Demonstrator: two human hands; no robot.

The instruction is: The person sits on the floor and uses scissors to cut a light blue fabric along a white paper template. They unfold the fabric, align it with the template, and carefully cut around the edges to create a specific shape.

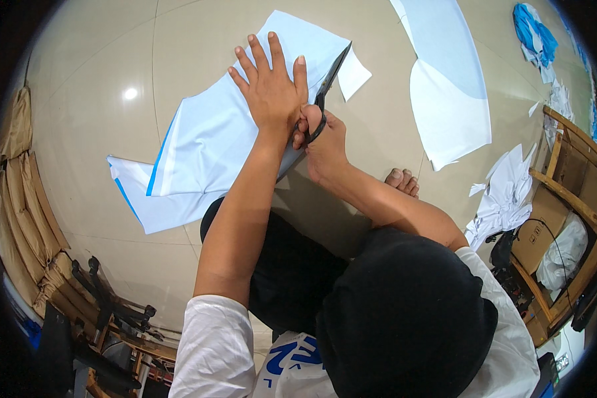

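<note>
Pale blue fabric point(212, 146) with bright blue edging lies layered and creased on the tiled floor. My left hand point(268, 96) is pressed flat on it, fingers spread and thumb beside the black scissors. My right hand point(322, 136) grips the handles of those scissors point(331, 73); their long blades lie along the fabric's right edge and look nearly closed. A small white offcut point(355, 74) lies just right of the blades.
Cut pale pieces point(448, 113) lie to the right, with blue scraps point(534, 36) and white scraps point(504, 186) beyond. A wooden rack with cardboard point(542, 227) stands at right, chair bases point(113, 302) at lower left, beige draped material point(23, 205) at left. My bare foot point(401, 182) shows behind my right arm.
</note>
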